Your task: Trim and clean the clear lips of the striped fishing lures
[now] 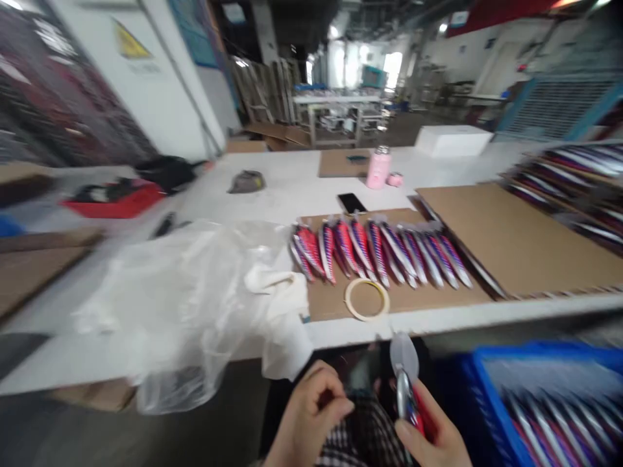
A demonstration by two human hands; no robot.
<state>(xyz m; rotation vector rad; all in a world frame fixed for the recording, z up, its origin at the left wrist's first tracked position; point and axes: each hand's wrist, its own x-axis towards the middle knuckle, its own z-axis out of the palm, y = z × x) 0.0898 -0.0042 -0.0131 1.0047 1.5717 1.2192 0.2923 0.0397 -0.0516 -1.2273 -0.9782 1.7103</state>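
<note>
Your right hand gripped one lure; your left hand was curled, pinching nothing visible — a row of lures lay ahead, more in the crate at right.

Both hands hovering low, close to the body, at the bottom of the view. Left hand curling loosely, fingers bent inward, thumb tucking toward the fingertips, pinching nothing that can be made out. Right hand turning palm-up, fingers and thumb closing around a slim lure, its tip pointing up and away.
</note>
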